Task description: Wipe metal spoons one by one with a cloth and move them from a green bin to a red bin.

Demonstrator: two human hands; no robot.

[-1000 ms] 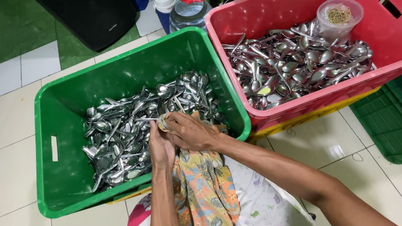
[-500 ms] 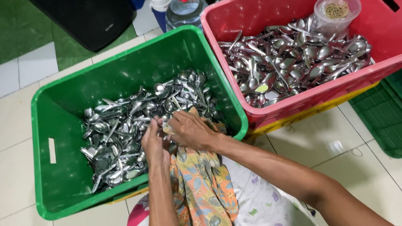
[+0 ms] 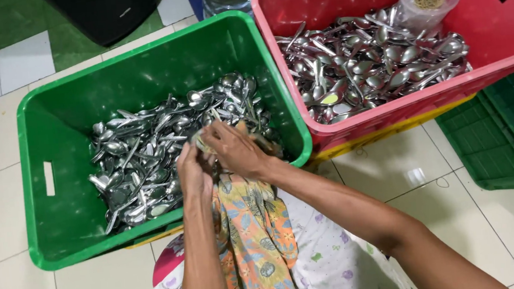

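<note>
Green crate (image 3: 43, 182) rim near hands, patterned cloth (image 3: 255, 225) clutched over spoons (image 3: 140, 155)

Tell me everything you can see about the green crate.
The green crate is a rectangular plastic bin with solid walls, a thick rim and a slot handle in its left end. It stands on the tiled floor, its right end against a red crate. A heap of metal spoons lies inside, and both hands work over its near edge.

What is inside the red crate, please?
The red crate holds a heap of metal spoons and a clear lidded plastic tub resting on them at the back. The crate's floor below the spoons is covered.
</note>
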